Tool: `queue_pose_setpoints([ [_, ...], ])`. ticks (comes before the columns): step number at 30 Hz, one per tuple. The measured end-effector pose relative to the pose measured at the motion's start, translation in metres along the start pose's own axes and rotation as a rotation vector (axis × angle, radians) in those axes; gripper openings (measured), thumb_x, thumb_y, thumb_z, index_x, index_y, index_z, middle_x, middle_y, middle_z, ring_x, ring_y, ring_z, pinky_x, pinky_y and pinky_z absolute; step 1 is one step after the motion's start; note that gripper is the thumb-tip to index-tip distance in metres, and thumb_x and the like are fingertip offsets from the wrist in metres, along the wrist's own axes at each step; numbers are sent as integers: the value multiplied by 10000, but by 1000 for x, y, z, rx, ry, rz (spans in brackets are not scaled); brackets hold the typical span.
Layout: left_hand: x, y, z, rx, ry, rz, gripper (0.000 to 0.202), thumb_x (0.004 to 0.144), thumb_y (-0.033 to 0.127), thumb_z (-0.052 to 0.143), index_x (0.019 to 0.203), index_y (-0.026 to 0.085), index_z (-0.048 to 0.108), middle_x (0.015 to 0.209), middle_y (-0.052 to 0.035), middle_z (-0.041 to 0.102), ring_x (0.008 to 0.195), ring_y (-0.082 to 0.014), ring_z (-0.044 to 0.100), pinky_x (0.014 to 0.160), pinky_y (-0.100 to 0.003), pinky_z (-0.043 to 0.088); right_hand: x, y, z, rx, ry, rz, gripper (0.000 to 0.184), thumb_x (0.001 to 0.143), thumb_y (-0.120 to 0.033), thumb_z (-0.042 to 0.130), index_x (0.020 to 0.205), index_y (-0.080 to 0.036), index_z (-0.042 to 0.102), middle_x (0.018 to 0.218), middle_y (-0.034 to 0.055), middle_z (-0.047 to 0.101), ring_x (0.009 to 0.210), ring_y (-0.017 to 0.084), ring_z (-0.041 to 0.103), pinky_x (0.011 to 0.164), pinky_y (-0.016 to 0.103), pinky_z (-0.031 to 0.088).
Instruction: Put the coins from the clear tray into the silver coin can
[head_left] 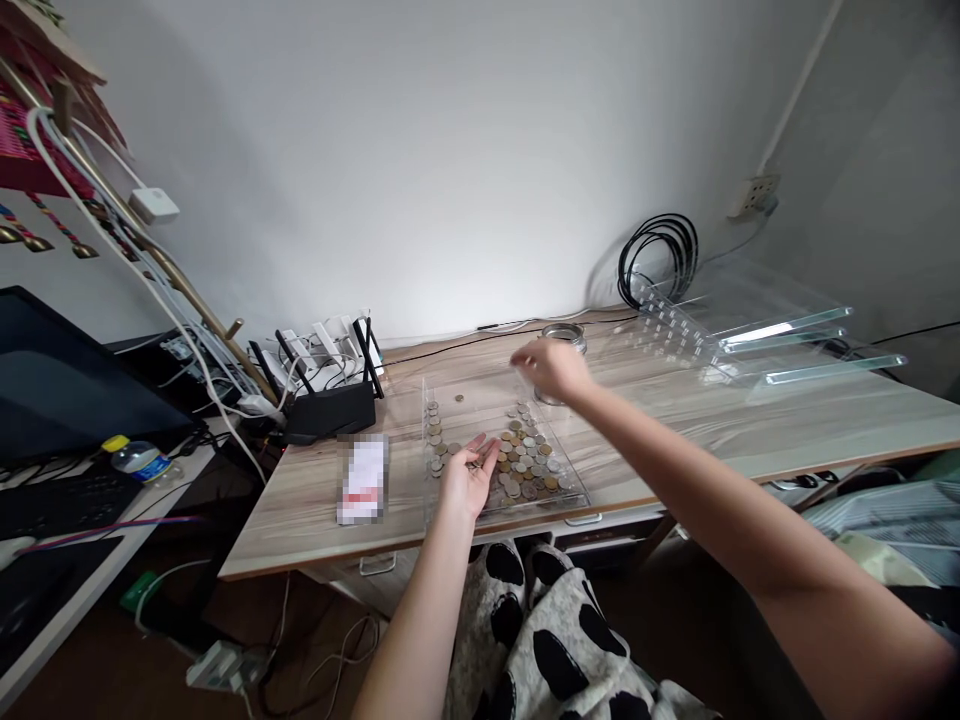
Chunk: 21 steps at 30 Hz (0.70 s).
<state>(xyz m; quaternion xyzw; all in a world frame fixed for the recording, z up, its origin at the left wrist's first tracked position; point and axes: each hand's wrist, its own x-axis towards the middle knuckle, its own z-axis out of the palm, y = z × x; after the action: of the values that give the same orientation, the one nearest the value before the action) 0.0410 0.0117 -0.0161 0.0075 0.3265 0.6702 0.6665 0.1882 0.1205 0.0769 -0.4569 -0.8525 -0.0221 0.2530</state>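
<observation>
The left hand (469,480) lay open, palm up, cupping a few coins (475,461) over the clear tray (480,393). A coin pile (529,462) lay inside the tray. The right hand (553,368) hovered curled beside the glass jar (564,334), its grip hidden from view.

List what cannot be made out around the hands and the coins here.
- Head view: the coins in the clear tray are too small to tell their values.
- Head view: the right hand covers the jar's lower part. Whether its fingers pinch a coin cannot be told.
- Head view: the white thing beside the tray is pixelated.
- Head view: the left hand, palm up, holds coins too small to count.
</observation>
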Motion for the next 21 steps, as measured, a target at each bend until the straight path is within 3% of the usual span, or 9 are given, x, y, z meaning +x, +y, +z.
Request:
queue_pose_setpoints([
  [2,-1,-1,1,16,31,30,239,678,-53,354,793,45,539,807,-158,613,891,-229,610,702,-291,544,25,31,-19,-165,113,247,272,773,-285,429,909,-218,655,886,55,643,783,193,560,627,281,415],
  [3,-2,-1,1,25,33,45,223,688,-54,363,779,47,540,802,-153,617,901,-233,607,699,-280,545,34,45,-26,-217,85,309,257,753,-271,453,889,-218,664,875,59,645,789,197,561,629,278,415],
  [6,-3,-1,2,67,-3,82,165,738,-18,404,733,55,552,803,-142,629,918,-243,599,648,-219,547,48,72,-30,-282,-72,381,235,699,-238,505,852,-221,682,878,64,645,807,202,564,638,269,417],
  [9,-5,-1,1,110,-37,100,155,762,12,435,707,72,567,807,-116,641,894,-227,610,566,-165,538,49,78,-22,-283,-134,374,243,689,-244,517,866,-233,683,887,63,643,820,202,564,652,268,419],
  [14,-6,-1,1,144,-48,101,163,777,28,444,712,66,588,730,-97,652,746,-174,648,494,-130,516,51,74,-24,-288,-194,373,214,689,-288,546,841,-230,686,888,71,642,817,203,567,648,264,419],
  [17,-7,0,2,149,-47,106,179,795,38,423,748,69,593,740,-106,661,730,-150,649,530,-129,519,43,56,-27,-275,-43,321,280,748,-344,474,908,-217,665,941,77,632,893,221,546,674,285,422],
  [19,-8,0,3,153,-49,109,182,793,31,419,785,73,596,760,-114,665,744,-147,647,566,-141,524,27,31,-22,-165,11,225,331,797,-360,386,960,-228,642,978,60,625,893,203,546,685,292,427],
  [20,-8,-1,4,156,-51,108,187,788,23,418,803,74,598,763,-115,665,748,-147,647,584,-150,527,16,15,-15,-71,-54,169,346,808,-376,359,950,-238,642,960,47,632,845,183,560,680,287,433],
  [21,-7,-1,4,156,-48,113,196,783,13,416,813,75,599,758,-112,665,743,-145,647,598,-159,529,4,-1,-7,42,-214,53,345,801,-406,371,932,-245,646,932,38,641,801,167,568,672,277,440],
])
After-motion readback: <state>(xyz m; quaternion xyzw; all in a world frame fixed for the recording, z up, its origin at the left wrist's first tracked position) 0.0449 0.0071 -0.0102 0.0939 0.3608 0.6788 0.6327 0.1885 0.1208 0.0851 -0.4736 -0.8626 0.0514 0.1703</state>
